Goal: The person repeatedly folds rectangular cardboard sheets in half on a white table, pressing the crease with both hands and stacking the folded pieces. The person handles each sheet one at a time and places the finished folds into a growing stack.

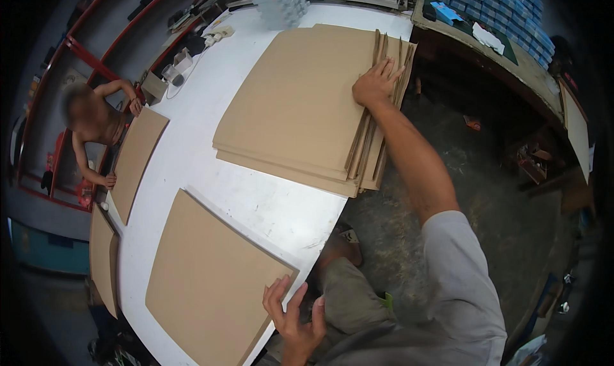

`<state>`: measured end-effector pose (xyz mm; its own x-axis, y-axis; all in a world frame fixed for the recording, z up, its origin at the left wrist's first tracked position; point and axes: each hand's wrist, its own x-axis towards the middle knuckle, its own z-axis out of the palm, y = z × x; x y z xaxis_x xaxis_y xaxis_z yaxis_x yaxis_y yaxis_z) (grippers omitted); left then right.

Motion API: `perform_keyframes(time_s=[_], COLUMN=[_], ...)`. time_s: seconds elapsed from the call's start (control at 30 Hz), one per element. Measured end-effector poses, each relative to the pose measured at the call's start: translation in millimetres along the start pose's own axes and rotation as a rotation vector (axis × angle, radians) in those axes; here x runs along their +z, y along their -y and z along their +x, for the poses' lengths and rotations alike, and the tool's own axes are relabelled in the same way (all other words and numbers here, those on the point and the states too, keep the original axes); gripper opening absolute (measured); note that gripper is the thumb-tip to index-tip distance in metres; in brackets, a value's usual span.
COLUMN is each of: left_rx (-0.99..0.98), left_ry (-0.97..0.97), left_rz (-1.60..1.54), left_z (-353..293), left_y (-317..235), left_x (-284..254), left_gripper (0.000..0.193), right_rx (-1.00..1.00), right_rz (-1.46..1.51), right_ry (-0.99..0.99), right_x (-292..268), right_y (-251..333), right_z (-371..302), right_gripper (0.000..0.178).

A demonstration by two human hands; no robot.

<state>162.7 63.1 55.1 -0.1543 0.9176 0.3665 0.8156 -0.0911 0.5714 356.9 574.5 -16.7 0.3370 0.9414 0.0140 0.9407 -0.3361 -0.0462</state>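
At the far right of the white table, a stack of brown cardboard sheets (pixel 288 103) lies with its right-hand edges lifted and uneven. My right hand (pixel 376 83) rests on those raised edges, fingers spread over them and closed around nothing that shows. Nearer to me is a second pile of flat brown cardboard (pixel 211 283). Beside its right corner is my left hand (pixel 295 318), fingers apart and holding nothing. Whether its fingertips touch the cardboard I cannot tell.
Across the white table (pixel 192 135), another person (pixel 96 129) has both hands at a cardboard sheet (pixel 137 161). Another brown panel (pixel 104 260) stands at the left edge. Pale blue stacked trays (pixel 278 1) are at the back; a workbench (pixel 499 65) with blue stacks is right.
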Motion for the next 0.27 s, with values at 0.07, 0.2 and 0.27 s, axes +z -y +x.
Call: perform_keyframes(time_s=[0.07, 0.2, 0.27], left_rx=[0.006, -0.004, 0.023], left_ry=[0.014, 0.063, 0.09], left_rz=[-0.016, -0.112, -0.108], left_z=[10.5, 30.5, 35.7], left_y=[-1.0, -5.9, -12.0], left_x=[5.8, 29.1, 37.3], left_gripper=[0.037, 0.036, 0.035], right_rx=[-0.061, -0.211, -0.268], right_rz=[-0.003, 0.107, 0.1], right_ry=[-0.012, 0.089, 0.119], right_x=[-16.6, -24.3, -28.6], right_y=[-14.7, 6.2, 15.9], right_z=[6.4, -11.5, -15.3], right_gripper=[0.076, 0.076, 0.076])
